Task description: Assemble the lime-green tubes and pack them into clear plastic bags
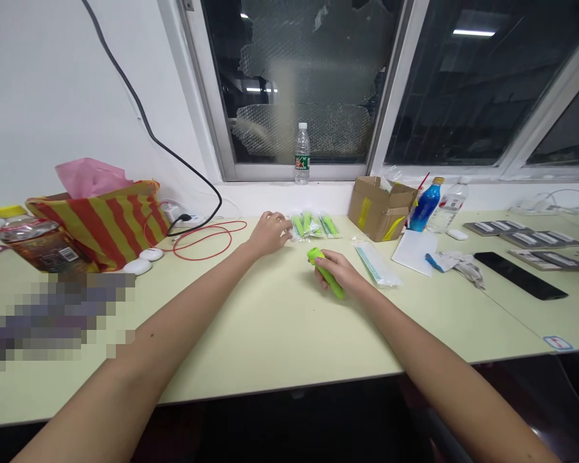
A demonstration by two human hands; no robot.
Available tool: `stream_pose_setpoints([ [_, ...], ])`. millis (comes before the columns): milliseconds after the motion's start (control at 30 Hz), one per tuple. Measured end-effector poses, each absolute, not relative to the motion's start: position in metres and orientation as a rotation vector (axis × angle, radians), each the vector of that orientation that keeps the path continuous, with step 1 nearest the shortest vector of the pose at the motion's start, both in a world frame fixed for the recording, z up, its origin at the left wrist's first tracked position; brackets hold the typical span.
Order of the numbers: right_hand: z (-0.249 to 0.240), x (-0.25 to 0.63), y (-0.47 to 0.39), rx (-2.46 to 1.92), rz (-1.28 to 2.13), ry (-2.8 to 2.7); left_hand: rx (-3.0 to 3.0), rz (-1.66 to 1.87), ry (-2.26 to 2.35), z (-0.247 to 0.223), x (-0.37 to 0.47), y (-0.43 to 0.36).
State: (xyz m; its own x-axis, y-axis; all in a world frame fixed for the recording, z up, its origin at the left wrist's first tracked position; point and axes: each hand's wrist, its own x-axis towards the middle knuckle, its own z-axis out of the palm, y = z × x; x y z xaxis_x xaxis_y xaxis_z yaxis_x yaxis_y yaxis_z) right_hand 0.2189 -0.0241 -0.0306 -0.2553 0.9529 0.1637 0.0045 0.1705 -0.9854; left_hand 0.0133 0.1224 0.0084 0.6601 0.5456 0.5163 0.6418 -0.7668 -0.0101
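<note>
My right hand [336, 272] is wrapped round a lime-green tube-shaped object [336, 287] with a ribbed round end, tilted just above the table; its exact kind I cannot make out. My left hand [269, 233] is farther back on the table, its fingers curved and apart, with nothing visible in them. Its fingertips are right beside several clear plastic packets [311, 224] that contain similar green pieces; whether they touch, I cannot tell. To the right of my right hand lies a flat clear packet [375, 262] with a pale blue-green strip.
An open cardboard box [381, 209] stands at the back, with a blue bottle [427, 204] and a clear bottle [448, 204] beside it. A black slab [521, 275] lies right. At left are a striped bag [110, 222], a brown drink bottle [43, 244] and a red cable [207, 257].
</note>
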Motion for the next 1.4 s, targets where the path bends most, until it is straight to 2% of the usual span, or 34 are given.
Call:
stream_pose_setpoints([
  [133, -0.03, 0.219, -0.021, -1.029, 1.13, -1.54, -2.976, -1.176, -0.986, 0.03, 0.024, 0.076],
  [300, -0.032, 0.219, -0.02, -1.08, 1.047, -1.59, -3.338, -1.116, -1.023, 0.042, 0.025, 0.052],
  [500, -0.037, 0.22, -0.018, -1.068, 1.029, -1.585, -3.406, -1.159, -1.163, 0.035, 0.022, 0.053],
  [733, -0.039, 0.223, -0.02, -1.088, 0.978, -1.662, -3.479, -0.955, -1.045, 0.023, 0.023, 0.046],
  [933, -0.037, 0.221, -0.019, -1.067, 0.972, -1.641, -3.538, -1.182, -1.022, 0.009, 0.026, 0.051],
  [1033, -0.037, 0.218, -0.019, -1.052, 1.01, -1.616, -3.325, -1.546, -1.121, 0.003, 0.014, 0.069],
  [1100, -0.036, 0.218, -0.019, -1.054, 1.021, -1.598, -2.855, -1.754, -1.281, -0.006, 0.0, 0.085],
  [1200, -0.036, 0.22, -0.019, -1.054, 1.015, -1.557, -2.452, -1.624, -1.396, -0.027, -0.021, 0.109],
  [1400, -0.039, 0.222, -0.018, -1.151, 0.85, -1.59, -2.59, -1.513, -1.616, -0.06, -0.028, 0.134],
])
